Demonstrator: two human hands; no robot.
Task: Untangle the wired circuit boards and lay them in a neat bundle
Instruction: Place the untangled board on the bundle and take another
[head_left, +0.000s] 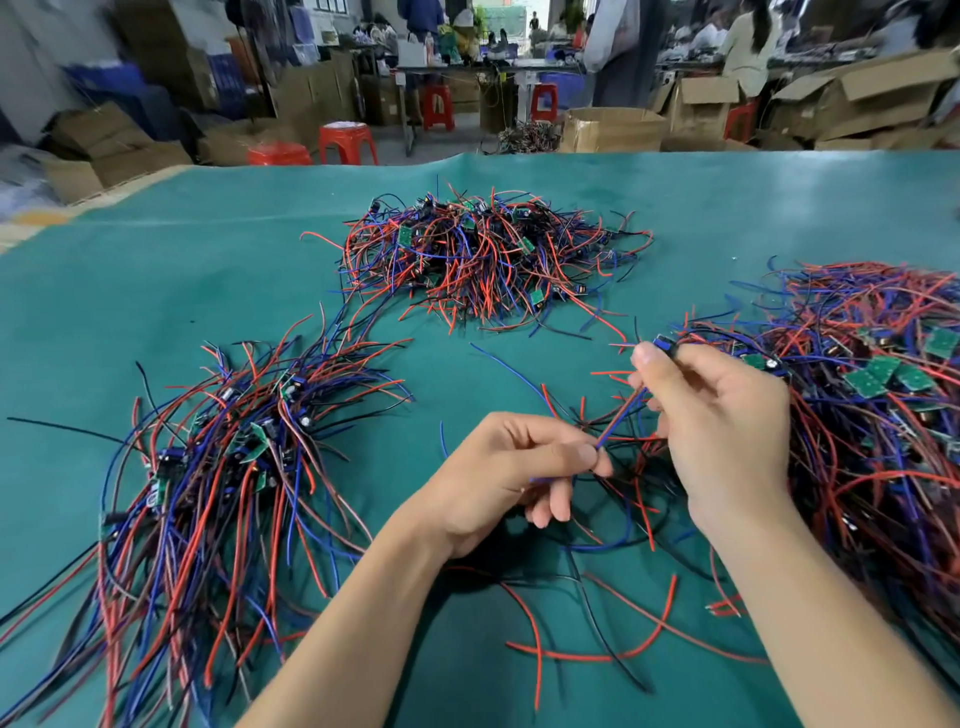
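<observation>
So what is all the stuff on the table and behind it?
green table mat: one, teal, covers the table
far heap of wired circuit boards: one, red, blue and black, top middle
left bundle of wired circuit boards: one, same colours, left, wires lying mostly one way
right heap of wired circuit boards: one, same colours, right edge
loose wires: several, red, blue, black, near the arms
red plastic stools: several, behind the table
cardboard boxes: many, brown, on the floor
left hand: pinches red and blue wires
right hand: holds one small blue-topped board
</observation>
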